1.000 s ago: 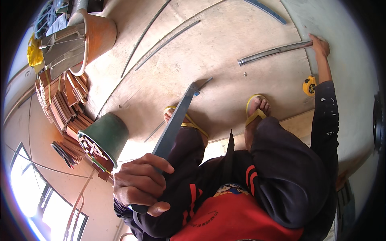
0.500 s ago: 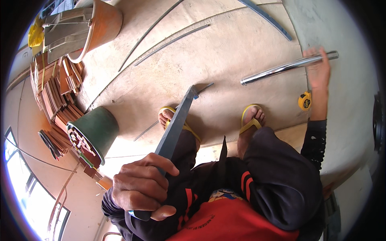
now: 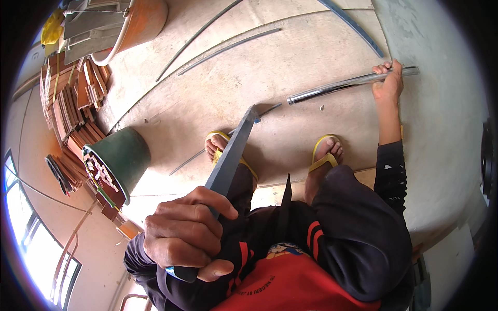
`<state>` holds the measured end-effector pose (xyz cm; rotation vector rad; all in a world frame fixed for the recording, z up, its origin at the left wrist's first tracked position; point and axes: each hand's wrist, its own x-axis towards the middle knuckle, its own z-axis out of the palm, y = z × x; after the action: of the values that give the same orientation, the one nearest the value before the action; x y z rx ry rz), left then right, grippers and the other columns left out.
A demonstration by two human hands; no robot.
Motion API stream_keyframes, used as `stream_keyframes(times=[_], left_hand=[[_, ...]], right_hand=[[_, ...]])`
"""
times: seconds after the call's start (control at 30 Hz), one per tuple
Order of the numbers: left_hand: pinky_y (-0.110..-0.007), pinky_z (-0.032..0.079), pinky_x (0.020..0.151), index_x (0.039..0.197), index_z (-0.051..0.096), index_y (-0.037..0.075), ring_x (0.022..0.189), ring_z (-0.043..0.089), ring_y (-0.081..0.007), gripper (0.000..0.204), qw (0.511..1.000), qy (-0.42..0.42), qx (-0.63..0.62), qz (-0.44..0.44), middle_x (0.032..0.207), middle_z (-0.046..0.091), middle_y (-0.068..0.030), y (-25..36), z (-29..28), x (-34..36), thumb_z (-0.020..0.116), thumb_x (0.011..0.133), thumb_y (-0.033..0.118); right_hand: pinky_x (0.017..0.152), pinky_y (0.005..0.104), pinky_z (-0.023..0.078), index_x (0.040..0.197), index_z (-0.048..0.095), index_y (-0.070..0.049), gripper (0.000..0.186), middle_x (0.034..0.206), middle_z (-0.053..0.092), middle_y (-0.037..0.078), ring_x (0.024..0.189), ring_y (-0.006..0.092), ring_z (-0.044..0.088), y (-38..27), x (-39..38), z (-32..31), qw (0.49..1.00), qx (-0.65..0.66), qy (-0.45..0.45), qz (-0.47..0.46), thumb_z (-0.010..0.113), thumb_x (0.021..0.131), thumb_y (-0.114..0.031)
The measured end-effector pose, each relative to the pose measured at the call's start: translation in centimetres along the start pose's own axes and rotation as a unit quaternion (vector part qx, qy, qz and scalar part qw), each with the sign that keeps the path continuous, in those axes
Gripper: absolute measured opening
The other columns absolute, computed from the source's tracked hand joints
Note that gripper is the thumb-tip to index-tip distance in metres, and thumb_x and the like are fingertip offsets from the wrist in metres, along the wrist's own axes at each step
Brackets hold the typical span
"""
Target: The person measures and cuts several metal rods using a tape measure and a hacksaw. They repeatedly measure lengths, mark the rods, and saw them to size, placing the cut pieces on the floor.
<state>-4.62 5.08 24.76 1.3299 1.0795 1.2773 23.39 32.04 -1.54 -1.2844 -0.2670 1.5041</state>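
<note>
My left hand [image 3: 184, 230] is closed round a long blue-grey bar [image 3: 231, 153] at the lower middle, its far end over a thin grey rod [image 3: 184, 165] between my sandalled feet. My right hand [image 3: 388, 85] grips a shiny chrome tube [image 3: 332, 90] near its right end, with the tube slanting left across the upper right of the floor. The tape measure seen earlier is hidden in this view, around my right forearm.
Long thin strips [image 3: 228, 48] and a blue-grey length [image 3: 350, 26] lie on the floor [image 3: 218, 88]. At left are an orange bucket [image 3: 145, 23], stacked brown boards [image 3: 72, 114] and a green bucket [image 3: 122, 160] with scraps. A pale wall or surface [image 3: 446, 129] runs along the right.
My right hand moved from the tube's far end onto it from below, loosening then gripping again, and the tube shifted slightly left. The view shifted; my left hand still holds the bar.
</note>
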Motion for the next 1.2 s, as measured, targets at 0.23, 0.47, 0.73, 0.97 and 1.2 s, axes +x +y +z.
stream_keyframes(times=[0.23, 0.47, 0.73, 0.97, 1.2], left_hand=[[-0.042, 0.052, 0.069, 0.072, 0.05, 0.009, 0.05, 0.051, -0.016, 0.028, 1.0, 0.012, 0.002, 0.002, 0.054, 0.051, -0.0012, 0.0, -0.1, -0.5, 0.078, 0.072, 0.005], [-0.041, 0.052, 0.068, 0.071, 0.05, 0.008, 0.049, 0.05, -0.0155, 0.028, 1.0, 0.015, 0.002, 0.014, 0.054, 0.051, -0.0013, -0.1, -0.1, -0.8, 0.078, 0.072, 0.005], [-0.041, 0.053, 0.068, 0.071, 0.049, 0.009, 0.049, 0.05, -0.0152, 0.028, 1.0, 0.015, 0.004, 0.014, 0.054, 0.051, -0.0008, 0.1, -0.1, -0.9, 0.077, 0.072, 0.005], [-0.041, 0.053, 0.068, 0.071, 0.049, 0.009, 0.048, 0.05, -0.0159, 0.029, 1.0, 0.025, 0.002, 0.017, 0.054, 0.05, -0.0012, 0.0, -0.2, -1.1, 0.078, 0.072, 0.004], [-0.042, 0.052, 0.067, 0.07, 0.05, 0.008, 0.048, 0.049, -0.0166, 0.029, 0.999, 0.034, -0.01, 0.025, 0.053, 0.051, -0.002, -0.2, -0.1, -1.2, 0.078, 0.072, 0.005]], right_hand=[[0.05, 0.0293, 0.038, 0.087, 0.041, -0.005, 0.017, 0.072, 0.044, 0.003, 0.057, 0.0123, 0.04, 1.7, -1.1, 1.0, 1.0, -0.017, -0.002, 0.009, 0.054, 0.09, -0.015], [0.05, 0.0303, 0.039, 0.087, 0.041, -0.004, 0.017, 0.072, 0.045, 0.004, 0.057, 0.013, 0.041, 2.6, -1.8, 1.3, 1.0, -0.014, -0.011, 0.021, 0.055, 0.089, -0.014], [0.052, 0.0314, 0.042, 0.09, 0.042, -0.004, 0.017, 0.074, 0.046, 0.004, 0.058, 0.0136, 0.043, 2.9, -3.6, 2.6, 0.999, -0.019, -0.018, 0.021, 0.057, 0.087, -0.012], [0.056, 0.0328, 0.044, 0.091, 0.045, -0.005, 0.019, 0.076, 0.047, 0.003, 0.059, 0.0136, 0.044, 3.6, -5.4, 3.9, 0.998, -0.034, -0.039, 0.028, 0.06, 0.086, -0.014], [0.068, 0.0368, 0.046, 0.09, 0.047, -0.007, 0.024, 0.077, 0.047, 0.004, 0.066, 0.0154, 0.047, 2.9, -6.2, 3.7, 0.995, -0.028, -0.08, 0.044, 0.062, 0.086, -0.025]])
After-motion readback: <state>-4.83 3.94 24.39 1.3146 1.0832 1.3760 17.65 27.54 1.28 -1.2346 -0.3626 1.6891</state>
